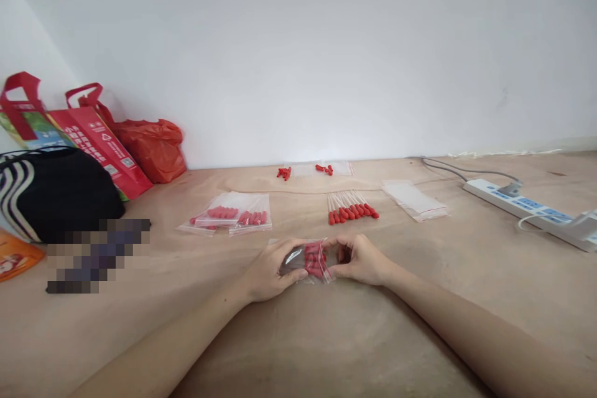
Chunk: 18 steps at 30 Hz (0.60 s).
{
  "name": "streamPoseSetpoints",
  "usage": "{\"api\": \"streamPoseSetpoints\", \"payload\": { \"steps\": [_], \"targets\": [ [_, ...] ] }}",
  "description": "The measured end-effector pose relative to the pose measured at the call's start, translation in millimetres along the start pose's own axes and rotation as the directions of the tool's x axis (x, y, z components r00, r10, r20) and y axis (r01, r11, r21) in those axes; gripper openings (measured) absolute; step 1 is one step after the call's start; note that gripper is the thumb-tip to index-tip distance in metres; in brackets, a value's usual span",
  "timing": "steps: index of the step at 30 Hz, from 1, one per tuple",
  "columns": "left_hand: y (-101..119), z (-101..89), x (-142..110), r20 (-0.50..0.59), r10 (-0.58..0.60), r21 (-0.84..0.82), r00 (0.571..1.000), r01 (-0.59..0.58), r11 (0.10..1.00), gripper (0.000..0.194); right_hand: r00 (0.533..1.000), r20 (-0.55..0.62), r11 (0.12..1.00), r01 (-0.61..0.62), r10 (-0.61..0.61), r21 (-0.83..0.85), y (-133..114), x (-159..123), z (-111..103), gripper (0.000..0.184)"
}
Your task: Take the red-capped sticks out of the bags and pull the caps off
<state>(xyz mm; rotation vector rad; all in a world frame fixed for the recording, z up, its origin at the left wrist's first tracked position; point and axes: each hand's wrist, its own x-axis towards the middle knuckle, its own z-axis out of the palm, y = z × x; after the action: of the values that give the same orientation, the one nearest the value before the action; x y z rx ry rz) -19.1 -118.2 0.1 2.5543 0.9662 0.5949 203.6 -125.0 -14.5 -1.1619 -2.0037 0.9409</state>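
Note:
Between my two hands is a clear zip bag [315, 260] with several red-tipped sticks inside, their red ends towards the right. My left hand [273, 267] is closed on the bag's left side, thumb at the front edge. My right hand [361, 260] pinches the bag's right end, near its red seal line. Just beyond, a row of loose white sticks with red tips [352, 208] lies on the wooden table [298, 348]. Filled zip bags [249, 211] are stacked to the left of that row. A pile of flat zip bags [415, 200] lies to its right.
Small red pieces [283, 173] and more clear bags [298, 168] lie by the wall. On the right stands a white power strip [527, 208] with a grey cable. Shopping bags [100, 143], a red plastic bag [156, 149] and a black bag [65, 193] crowd the left.

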Motion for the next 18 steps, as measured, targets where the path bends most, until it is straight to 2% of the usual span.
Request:
{"api": "streamPoseSetpoints", "payload": {
  "steps": [3,7,12,18],
  "targets": [
    [-2.2,3.9,0.8,-0.058,-0.059,0.021,0.997,0.06,0.998,0.032,0.999,0.003,0.999,0.052,-0.052,-0.008,1.5,0.3,1.4,0.044],
    [-5.5,7.6,1.7,-0.084,-0.057,0.044,0.995,0.061,0.997,0.031,0.995,-0.044,0.995,0.092,-0.093,-0.04,2.6,1.4,7.5,0.046],
    [-6.0,7.8,2.4,-0.07,-0.045,0.031,0.996,0.048,0.998,0.03,0.992,-0.126,1.0,-0.021,0.022,0.007,-0.2,4.2,18.7,0.035],
    [-3.8,5.6,1.9,-0.043,-0.044,-0.008,0.998,0.044,0.999,0.029,0.992,-0.093,0.994,-0.072,0.08,0.079,-5.8,5.5,16.9,0.028]
  ]
}}
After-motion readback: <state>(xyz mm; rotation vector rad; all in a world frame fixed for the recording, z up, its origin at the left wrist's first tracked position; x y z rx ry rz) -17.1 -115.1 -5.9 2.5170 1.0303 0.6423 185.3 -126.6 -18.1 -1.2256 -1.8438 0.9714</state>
